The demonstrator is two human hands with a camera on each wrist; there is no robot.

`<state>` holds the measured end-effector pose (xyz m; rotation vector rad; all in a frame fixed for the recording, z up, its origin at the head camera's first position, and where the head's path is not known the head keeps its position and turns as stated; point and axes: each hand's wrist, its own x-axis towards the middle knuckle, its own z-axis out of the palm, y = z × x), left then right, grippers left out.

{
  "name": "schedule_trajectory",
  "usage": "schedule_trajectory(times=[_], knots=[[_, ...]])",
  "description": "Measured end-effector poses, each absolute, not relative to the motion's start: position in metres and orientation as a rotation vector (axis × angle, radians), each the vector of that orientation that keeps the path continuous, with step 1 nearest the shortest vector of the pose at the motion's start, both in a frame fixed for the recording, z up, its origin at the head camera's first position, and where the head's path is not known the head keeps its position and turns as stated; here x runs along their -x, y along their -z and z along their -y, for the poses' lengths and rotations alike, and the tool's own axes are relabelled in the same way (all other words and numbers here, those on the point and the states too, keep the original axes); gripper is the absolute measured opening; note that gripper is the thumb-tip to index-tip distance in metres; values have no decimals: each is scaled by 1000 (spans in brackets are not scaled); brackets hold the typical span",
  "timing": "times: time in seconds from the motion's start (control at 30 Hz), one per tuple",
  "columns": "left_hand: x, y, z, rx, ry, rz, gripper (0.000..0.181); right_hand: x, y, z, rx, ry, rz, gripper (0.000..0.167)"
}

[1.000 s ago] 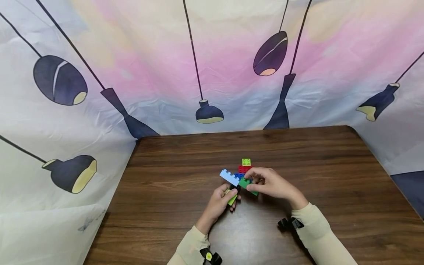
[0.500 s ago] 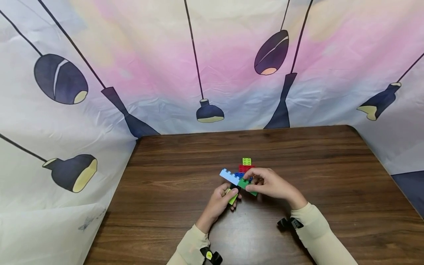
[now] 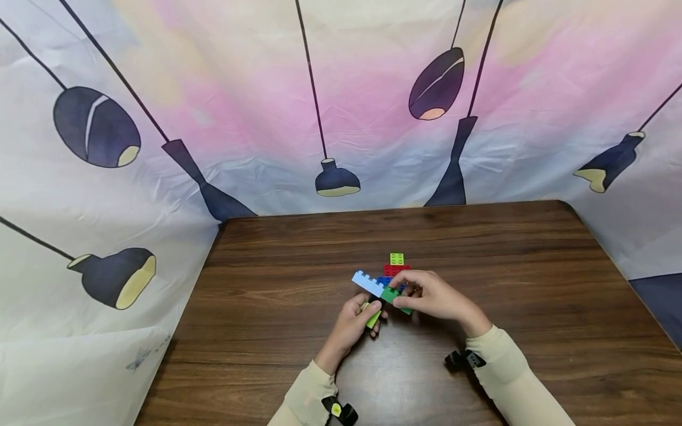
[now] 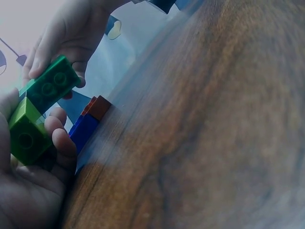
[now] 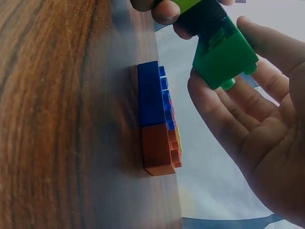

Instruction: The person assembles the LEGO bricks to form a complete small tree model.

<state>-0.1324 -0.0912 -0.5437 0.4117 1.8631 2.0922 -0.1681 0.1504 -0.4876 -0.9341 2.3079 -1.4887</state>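
In the head view, my left hand (image 3: 348, 324) holds a lime green building brick (image 3: 372, 316) between thumb and fingers. A black brick (image 5: 202, 20) adjoins the lime one in the right wrist view. My right hand (image 3: 439, 299) pinches a green brick (image 3: 391, 294) between thumb and fingers, its studs facing the palm side in the right wrist view. A light blue brick (image 3: 367, 283) extends leftward from the green one, above the black brick. These bricks are held together above the table; the fingers partly hide how they join.
Just beyond the hands, a blue brick (image 5: 153, 95) and an orange-brown brick (image 5: 157, 148) lie end to end on the wooden table (image 3: 266, 266). Behind them are a red brick (image 3: 393, 270) and another lime brick (image 3: 396, 258). A printed cloth (image 3: 240, 118) hangs behind the table.
The light blue and green bricks have shifted very slightly left, together with the right hand. Both hands keep the same hold, and the bricks on the table have not moved.
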Motion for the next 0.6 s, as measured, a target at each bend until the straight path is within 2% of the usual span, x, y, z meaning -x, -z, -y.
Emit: schedule_trajectory(times=[0.6], knots=[[133, 545, 90, -384, -2104, -1864, 26, 169, 495, -149, 956, 1522, -2265, 21]])
